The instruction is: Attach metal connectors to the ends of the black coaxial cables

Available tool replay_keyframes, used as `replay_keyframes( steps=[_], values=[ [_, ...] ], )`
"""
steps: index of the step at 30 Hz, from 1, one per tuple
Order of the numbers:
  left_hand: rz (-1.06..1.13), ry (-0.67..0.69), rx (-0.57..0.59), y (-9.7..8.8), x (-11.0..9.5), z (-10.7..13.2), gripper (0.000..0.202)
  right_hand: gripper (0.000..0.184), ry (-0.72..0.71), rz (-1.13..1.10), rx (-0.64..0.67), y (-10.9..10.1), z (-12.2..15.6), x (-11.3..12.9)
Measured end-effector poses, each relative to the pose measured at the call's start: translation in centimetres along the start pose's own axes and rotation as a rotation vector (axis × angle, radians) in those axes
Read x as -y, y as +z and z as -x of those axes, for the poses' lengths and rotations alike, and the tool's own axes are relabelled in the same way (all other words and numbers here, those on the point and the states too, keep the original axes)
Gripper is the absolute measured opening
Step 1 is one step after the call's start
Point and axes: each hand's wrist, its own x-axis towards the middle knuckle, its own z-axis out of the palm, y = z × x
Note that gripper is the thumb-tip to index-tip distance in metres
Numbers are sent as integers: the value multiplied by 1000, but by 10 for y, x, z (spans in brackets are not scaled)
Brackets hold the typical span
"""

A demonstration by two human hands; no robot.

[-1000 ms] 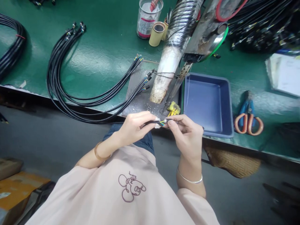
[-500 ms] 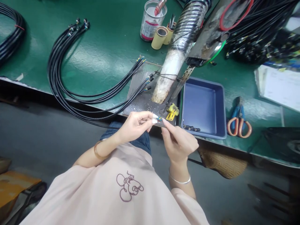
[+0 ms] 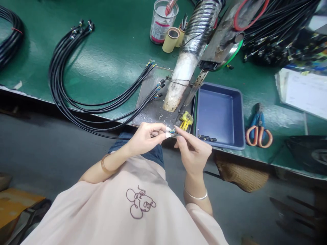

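My left hand (image 3: 146, 137) pinches the end of a black cable (image 3: 102, 131) just below the bench edge, and short coloured wire tips (image 3: 173, 131) stick out past its fingertips. My right hand (image 3: 192, 151) is closed in a pinch with its fingertips at those wire tips. The cable runs left to a bundle of black cables (image 3: 66, 95) looped on the green bench. Behind my hands, a grey metal plate (image 3: 153, 109) carries a foil-wrapped machine nozzle (image 3: 182, 80) and a small yellow part (image 3: 186, 119).
A blue tray (image 3: 219, 115) with small dark pieces at its near edge sits right of the plate. Orange-handled scissors (image 3: 258, 131) lie further right. A jar (image 3: 161, 21) and tape rolls (image 3: 171, 38) stand behind. More black cables (image 3: 276, 30) pile at the back right, with papers (image 3: 304, 92) nearby.
My right hand has loosened from a full grip round the cable end to a fingertip pinch at the wire tips. Small dark pieces now lie in the tray. The view shifted slightly.
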Motion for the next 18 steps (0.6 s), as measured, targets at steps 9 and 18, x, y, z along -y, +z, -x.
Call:
replay_keyframes(
  steps=[9,18],
  values=[
    [-177,41,41,2,-4,0,18,19,-29,-134,141,-9,-6,-3],
    [-118,93,-90,1,-1,-1,14,16,-273,175,-26,-4,0,-5]
  ],
)
